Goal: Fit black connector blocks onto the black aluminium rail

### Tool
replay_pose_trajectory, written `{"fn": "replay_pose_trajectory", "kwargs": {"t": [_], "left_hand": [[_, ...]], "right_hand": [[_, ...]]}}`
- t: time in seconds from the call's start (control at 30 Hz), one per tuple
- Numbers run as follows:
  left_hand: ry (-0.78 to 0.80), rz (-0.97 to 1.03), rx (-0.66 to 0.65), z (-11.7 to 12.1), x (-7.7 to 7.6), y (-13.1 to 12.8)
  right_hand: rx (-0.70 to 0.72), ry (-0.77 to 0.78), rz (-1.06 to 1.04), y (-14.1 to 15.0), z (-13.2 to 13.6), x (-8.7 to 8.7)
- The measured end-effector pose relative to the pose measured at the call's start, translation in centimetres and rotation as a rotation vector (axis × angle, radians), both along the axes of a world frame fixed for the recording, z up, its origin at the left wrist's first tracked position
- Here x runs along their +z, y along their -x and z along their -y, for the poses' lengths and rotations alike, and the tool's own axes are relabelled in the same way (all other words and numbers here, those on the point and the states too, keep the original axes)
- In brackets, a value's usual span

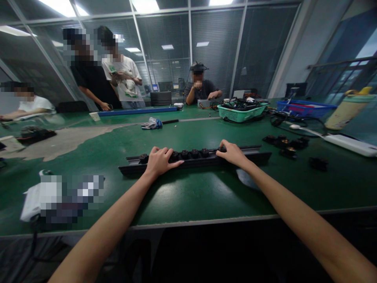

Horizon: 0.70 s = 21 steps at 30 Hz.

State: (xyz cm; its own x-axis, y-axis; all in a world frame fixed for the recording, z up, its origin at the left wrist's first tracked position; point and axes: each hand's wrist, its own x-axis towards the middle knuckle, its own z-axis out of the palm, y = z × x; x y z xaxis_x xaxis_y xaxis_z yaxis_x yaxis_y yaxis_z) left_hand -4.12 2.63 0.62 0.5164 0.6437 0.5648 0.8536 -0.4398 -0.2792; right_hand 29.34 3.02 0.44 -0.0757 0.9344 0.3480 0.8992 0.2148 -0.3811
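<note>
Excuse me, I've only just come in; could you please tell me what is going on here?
A person is working at a green table with both bare hands on a long black rail. The left hand lies across it, while the fingers of the right hand pinch a small black piece at the rail. Similar pieces stand in a row along it, and more loose black pieces lie on the table to the right.

Left hand (159,162) arched, right hand (232,153) pinched
</note>
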Motion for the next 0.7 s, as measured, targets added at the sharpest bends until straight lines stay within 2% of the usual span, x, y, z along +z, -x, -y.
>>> {"fn": "replay_pose_trajectory", "kwargs": {"t": [0.7], "left_hand": [[-0.008,-0.009,0.009,-0.08,-0.14,0.01]], "right_hand": [[0.001,0.013,0.008,-0.93,-0.37,-0.07]]}}
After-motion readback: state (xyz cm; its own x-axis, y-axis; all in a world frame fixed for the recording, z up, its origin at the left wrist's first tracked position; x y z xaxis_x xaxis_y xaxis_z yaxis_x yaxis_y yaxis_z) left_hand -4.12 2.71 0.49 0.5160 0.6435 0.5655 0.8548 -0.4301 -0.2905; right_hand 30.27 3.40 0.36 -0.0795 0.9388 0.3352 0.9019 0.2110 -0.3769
